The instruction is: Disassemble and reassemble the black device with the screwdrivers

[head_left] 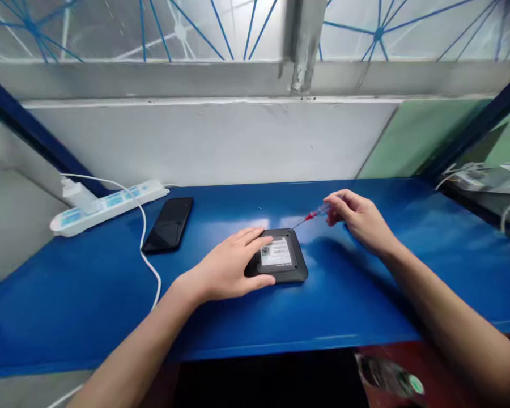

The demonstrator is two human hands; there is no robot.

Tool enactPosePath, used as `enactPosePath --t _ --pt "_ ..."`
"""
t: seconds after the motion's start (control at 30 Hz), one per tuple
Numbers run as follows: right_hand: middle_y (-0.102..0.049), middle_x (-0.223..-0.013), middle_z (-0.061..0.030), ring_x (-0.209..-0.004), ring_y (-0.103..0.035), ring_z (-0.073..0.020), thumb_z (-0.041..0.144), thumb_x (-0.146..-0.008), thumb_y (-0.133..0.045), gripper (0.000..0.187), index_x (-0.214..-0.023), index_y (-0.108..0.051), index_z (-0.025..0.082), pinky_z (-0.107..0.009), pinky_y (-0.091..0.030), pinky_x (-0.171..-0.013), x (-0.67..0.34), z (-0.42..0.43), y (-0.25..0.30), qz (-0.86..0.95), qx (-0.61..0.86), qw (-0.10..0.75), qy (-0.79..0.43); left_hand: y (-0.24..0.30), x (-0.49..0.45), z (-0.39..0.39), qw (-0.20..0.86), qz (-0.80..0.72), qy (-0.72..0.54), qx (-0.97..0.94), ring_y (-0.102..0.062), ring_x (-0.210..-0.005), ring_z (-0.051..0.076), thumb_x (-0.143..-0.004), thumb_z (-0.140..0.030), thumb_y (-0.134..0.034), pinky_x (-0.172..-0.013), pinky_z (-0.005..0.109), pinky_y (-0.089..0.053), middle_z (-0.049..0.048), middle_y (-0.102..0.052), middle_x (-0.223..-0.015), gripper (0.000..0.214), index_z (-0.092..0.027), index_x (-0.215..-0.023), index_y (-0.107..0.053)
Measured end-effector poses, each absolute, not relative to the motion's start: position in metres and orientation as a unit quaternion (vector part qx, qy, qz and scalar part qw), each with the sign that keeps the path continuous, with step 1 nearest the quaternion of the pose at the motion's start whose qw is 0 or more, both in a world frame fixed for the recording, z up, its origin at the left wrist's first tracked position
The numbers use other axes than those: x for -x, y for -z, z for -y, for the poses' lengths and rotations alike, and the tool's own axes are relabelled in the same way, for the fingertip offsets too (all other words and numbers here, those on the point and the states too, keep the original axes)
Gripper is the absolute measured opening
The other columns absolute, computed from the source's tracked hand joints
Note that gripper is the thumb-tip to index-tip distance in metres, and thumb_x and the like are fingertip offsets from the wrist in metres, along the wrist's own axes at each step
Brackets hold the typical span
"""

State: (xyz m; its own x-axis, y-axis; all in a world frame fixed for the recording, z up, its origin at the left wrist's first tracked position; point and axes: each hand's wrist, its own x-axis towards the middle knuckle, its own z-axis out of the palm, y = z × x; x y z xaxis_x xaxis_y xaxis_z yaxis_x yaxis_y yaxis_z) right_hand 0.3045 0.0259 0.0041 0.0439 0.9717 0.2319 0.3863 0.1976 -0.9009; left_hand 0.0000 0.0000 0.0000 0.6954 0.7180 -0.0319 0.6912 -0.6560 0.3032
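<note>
A small black device (280, 258) with a white label on its top lies in the middle of the blue tabletop (365, 294). My left hand (229, 266) rests on its left side, fingers wrapped over the edge, holding it in place. My right hand (357, 218) pinches a thin screwdriver (312, 216) with a red and clear handle. The screwdriver's metal tip points down-left at the device's far right corner.
A black phone (169, 224) lies face down to the left. Behind it a white power strip (106, 207) holds a plugged charger whose white cable (147, 255) runs off the front edge. A white wall closes the back. Cluttered items sit at the far right.
</note>
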Motion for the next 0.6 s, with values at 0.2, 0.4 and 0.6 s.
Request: enactPosePath --t 0.2,0.4,0.6 --pt "-0.066 -0.071 0.0017 -0.059 -0.064 -0.0114 0.049 -0.091 -0.065 0.029 -0.092 -0.065 0.020 -0.026 -0.051 -0.061 -0.304 -0.024 0.000 0.600 0.542 0.495 -0.319 0.000 0.002 0.001 0.154 -0.391 -0.047 -0.906 -0.030 -0.152 0.035 -0.089 -0.063 -0.063 -0.122 0.052 -0.031 0.0141 -0.032 -0.165 0.079 -0.020 -0.152 -0.043" --pt "-0.069 -0.066 0.0015 -0.061 -0.068 -0.0151 0.047 -0.089 -0.068 0.031 -0.105 -0.067 0.021 -0.029 -0.051 -0.065 -0.296 -0.024 0.013 0.606 0.544 0.495 -0.302 -0.001 0.001 0.002 0.151 -0.391 -0.041 -0.907 -0.029 -0.153 0.034 -0.089 -0.064 -0.062 -0.123 0.051 -0.030 0.0139 -0.031 -0.165 0.080 -0.020 -0.152 -0.043" --pt "-0.073 -0.081 -0.0016 -0.062 -0.070 -0.0156 0.047 -0.084 -0.074 0.037 -0.109 -0.068 0.020 -0.031 -0.053 -0.066 -0.280 -0.030 0.024 0.596 0.538 0.494 -0.334 -0.002 -0.001 0.003 0.148 -0.391 -0.041 -0.908 -0.029 -0.152 0.034 -0.090 -0.062 -0.063 -0.122 0.050 -0.031 0.0154 -0.030 -0.165 0.080 -0.018 -0.153 -0.042"
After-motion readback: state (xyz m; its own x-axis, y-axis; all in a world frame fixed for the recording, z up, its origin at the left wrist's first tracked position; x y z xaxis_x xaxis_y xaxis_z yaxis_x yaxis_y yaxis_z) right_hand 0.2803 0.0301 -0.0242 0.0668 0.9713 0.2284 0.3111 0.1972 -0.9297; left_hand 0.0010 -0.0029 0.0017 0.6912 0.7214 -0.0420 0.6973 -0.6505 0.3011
